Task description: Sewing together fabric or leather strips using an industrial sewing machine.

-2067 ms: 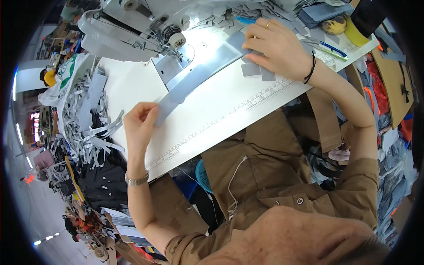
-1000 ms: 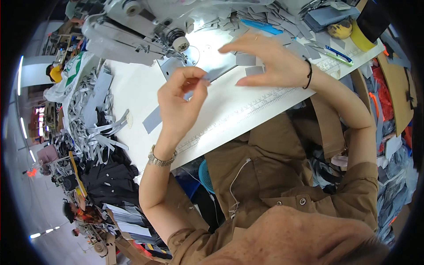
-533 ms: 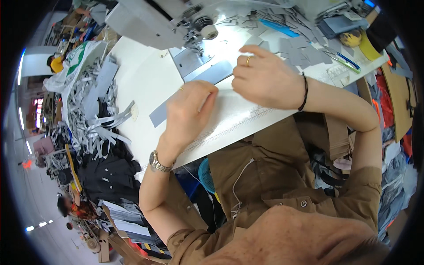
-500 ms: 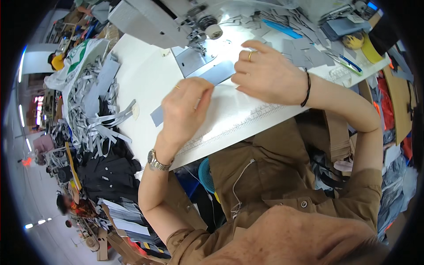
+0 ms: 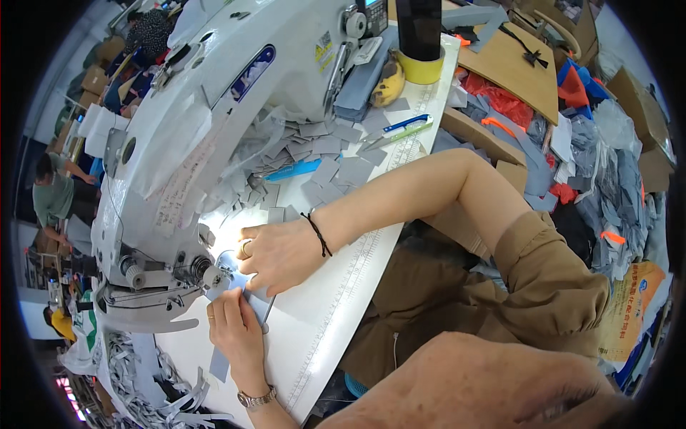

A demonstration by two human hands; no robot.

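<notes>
Gray strip (image 5: pixel 219 364) lies on the tabletop (image 5: pixel 296 325), passing under the left hand (image 5: pixel 236 327) at the sewing machine (image 5: pixel 153 171). Left-hand fingers bent, nearly together; right hand (image 5: pixel 283 259) half-curled alongside; neither grip discernible. White plastic bag (image 5: pixel 83 359): gray cuttings (image 5: pixel 131 379) heaped against it.

Sewing machine (image 5: pixel 179 121) on the counter (image 5: pixel 300 322), ahead-left of you. Your left hand (image 5: pixel 236 327) over a strip (image 5: pixel 220 364), right hand (image 5: pixel 279 255) just beside it, to the right. Loose pieces (image 5: pixel 327 146) behind right hand; fruit (image 5: pixel 389 84) farther back, beside tape roll (image 5: pixel 421 70). Strip heap (image 5: pixel 136 375) past counter's left edge.
</notes>
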